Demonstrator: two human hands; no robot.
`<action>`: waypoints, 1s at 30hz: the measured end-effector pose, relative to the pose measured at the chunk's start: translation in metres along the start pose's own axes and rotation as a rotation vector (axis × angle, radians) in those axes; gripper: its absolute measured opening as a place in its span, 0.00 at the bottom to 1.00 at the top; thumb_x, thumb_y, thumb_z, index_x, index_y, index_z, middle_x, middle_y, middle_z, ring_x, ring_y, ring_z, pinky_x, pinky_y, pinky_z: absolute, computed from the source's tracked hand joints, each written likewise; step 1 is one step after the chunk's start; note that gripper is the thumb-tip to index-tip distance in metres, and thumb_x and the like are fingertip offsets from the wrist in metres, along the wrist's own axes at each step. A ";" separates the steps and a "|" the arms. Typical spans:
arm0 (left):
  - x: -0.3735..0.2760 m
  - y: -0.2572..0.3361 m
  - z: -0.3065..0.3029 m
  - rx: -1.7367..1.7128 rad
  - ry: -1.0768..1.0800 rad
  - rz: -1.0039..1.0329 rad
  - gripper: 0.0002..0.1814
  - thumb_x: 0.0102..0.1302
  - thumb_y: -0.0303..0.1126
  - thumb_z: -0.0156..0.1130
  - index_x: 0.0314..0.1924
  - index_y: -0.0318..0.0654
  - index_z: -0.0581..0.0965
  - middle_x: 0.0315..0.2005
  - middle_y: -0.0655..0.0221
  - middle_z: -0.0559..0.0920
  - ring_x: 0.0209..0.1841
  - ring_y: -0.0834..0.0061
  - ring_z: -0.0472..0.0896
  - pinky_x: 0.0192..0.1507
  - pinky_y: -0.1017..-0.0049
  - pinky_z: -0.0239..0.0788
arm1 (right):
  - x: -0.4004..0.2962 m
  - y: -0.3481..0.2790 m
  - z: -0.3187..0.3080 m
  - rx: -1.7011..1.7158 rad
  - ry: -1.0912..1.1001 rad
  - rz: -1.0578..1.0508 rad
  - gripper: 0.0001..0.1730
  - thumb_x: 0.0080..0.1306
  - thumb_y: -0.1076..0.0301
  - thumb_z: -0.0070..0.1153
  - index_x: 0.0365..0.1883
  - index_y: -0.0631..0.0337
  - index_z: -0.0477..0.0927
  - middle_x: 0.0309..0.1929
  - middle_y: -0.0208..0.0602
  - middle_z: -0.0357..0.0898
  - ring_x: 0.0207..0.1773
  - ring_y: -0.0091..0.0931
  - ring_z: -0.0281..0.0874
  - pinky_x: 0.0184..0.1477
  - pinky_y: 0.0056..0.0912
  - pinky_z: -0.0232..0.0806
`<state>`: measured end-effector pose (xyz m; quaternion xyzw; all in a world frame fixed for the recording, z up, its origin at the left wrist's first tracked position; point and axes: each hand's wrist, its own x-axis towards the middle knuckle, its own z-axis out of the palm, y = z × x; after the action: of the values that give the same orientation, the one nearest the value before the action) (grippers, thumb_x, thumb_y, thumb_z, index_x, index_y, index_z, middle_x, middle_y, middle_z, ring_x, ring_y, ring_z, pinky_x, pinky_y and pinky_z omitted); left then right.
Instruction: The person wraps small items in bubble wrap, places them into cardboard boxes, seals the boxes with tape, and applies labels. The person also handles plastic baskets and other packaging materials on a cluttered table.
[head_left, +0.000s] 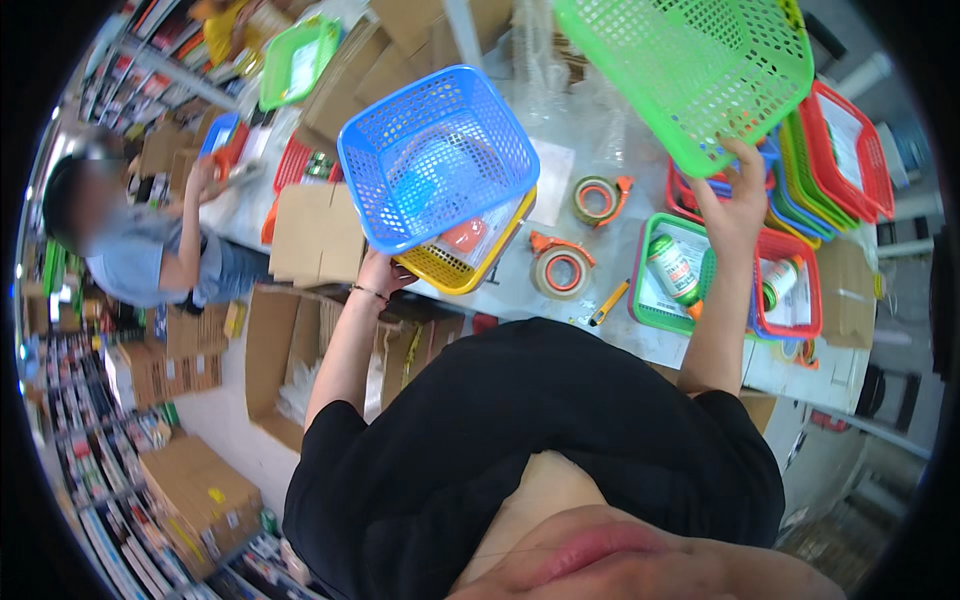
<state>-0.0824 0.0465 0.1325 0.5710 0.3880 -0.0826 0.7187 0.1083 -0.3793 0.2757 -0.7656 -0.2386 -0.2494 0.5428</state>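
Note:
My left hand (384, 276) grips a blue perforated plastic basket (439, 214) by its near-left corner. The blue basket is tilted above a yellow basket (457, 277), which holds a printed paper and a red-orange item. With my right hand (733, 196) I hold a light green perforated basket (697, 75) by its near corner, raised over the table's right side. Below my right forearm, a green basket (636, 296) contains a green-and-white bottle (673, 266) and a paper. Beside it, a red basket (806, 330) holds another such bottle (781, 283).
Two tape dispensers (562, 271) (598, 201) and a yellow utility knife (610, 302) lie on the table (517, 300). Stacked colored baskets (814, 176) stand at the right. Cardboard boxes (315, 236) crowd the left, where a co-worker (150, 259) stands by the table.

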 end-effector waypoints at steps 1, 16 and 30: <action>-0.009 -0.007 -0.018 -0.056 -0.060 0.031 0.29 0.70 0.52 0.53 0.62 0.42 0.69 0.55 0.61 0.78 0.53 0.64 0.81 0.57 0.55 0.72 | 0.001 0.011 0.018 -0.064 -0.015 -0.022 0.28 0.52 0.73 0.72 0.50 0.60 0.74 0.50 0.38 0.77 0.52 0.32 0.77 0.56 0.38 0.70; -0.138 -0.108 -0.122 -0.511 -0.174 0.320 0.19 0.71 0.38 0.57 0.58 0.38 0.75 0.49 0.66 0.81 0.49 0.73 0.81 0.50 0.71 0.76 | -0.145 0.066 0.210 -0.289 -1.113 -0.062 0.23 0.55 0.71 0.62 0.51 0.54 0.76 0.66 0.44 0.69 0.71 0.41 0.62 0.70 0.59 0.53; -0.011 -0.067 -0.062 0.428 -0.018 -0.037 0.18 0.71 0.38 0.55 0.56 0.39 0.77 0.54 0.56 0.79 0.55 0.65 0.79 0.55 0.66 0.72 | -0.112 0.011 0.164 0.626 -0.745 1.051 0.37 0.74 0.34 0.33 0.62 0.58 0.70 0.54 0.40 0.76 0.52 0.30 0.75 0.51 0.38 0.71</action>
<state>-0.1562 0.0758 0.0863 0.7027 0.3654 -0.1814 0.5829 0.0497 -0.2367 0.1492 -0.6220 -0.0681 0.4031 0.6678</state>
